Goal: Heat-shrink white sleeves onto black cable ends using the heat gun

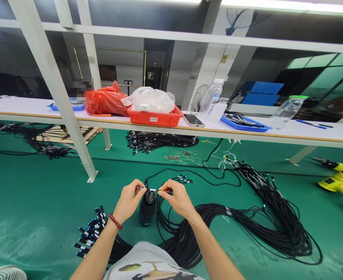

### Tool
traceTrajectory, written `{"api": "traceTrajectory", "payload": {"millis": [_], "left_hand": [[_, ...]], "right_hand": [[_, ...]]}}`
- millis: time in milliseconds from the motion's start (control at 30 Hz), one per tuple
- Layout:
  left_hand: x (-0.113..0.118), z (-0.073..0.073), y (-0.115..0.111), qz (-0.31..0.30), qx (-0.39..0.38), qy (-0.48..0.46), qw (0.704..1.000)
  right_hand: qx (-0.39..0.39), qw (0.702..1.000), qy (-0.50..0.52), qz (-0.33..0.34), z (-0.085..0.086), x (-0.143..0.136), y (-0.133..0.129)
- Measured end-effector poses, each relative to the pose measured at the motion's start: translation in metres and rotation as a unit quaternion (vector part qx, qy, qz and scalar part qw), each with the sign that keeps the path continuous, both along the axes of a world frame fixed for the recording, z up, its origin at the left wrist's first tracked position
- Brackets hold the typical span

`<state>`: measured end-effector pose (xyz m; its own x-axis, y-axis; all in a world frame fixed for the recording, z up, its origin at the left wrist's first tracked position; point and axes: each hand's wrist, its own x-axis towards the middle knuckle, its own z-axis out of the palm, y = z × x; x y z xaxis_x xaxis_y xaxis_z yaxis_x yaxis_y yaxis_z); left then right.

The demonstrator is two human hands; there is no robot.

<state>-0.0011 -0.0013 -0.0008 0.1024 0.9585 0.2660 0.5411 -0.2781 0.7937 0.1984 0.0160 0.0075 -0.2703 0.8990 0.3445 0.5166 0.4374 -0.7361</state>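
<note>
My left hand [130,199] pinches the blue-tipped end of a thin black cable, and my right hand [177,197] pinches the same cable a short way along. Between my fingertips the cable carries a white label sleeve [153,189]. Just beneath it, a black heat gun [147,212] stands upright with its metal nozzle pointing up. To the left of my left wrist lies a bundle of labelled black cable ends [91,231] with blue tips. A few similar cable ends [184,179] rest beyond my right hand.
Long coils of black cable [212,212] spread over the green surface [51,194] to the right. A yellow heat gun [339,179] lies at the far right. Above runs a white shelf [165,127] on metal posts, bearing a red tray [156,118], a phone [193,120] and a bottle [212,97].
</note>
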Motion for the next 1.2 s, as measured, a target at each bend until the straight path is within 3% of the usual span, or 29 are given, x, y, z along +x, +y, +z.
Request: {"api": "traceTrajectory", "payload": {"millis": [167, 400, 833, 1200], "left_hand": [[0.000, 0.004, 0.000, -0.002, -0.007, 0.062, 0.998], [0.002, 0.000, -0.001, 0.000, -0.004, 0.035, 0.999], [0.000, -0.006, 0.002, -0.010, 0.029, -0.002, 1.000], [0.002, -0.004, -0.001, 0.031, 0.036, 0.101, 0.994]], "right_hand": [[-0.007, 1.000, -0.022, 0.016, 0.005, 0.001, -0.002], [0.000, 0.994, -0.105, 0.042, 0.007, 0.006, -0.003], [0.017, 0.999, -0.045, -0.006, 0.003, 0.000, -0.001], [0.002, 0.995, -0.103, 0.008, 0.007, 0.000, -0.006]]}}
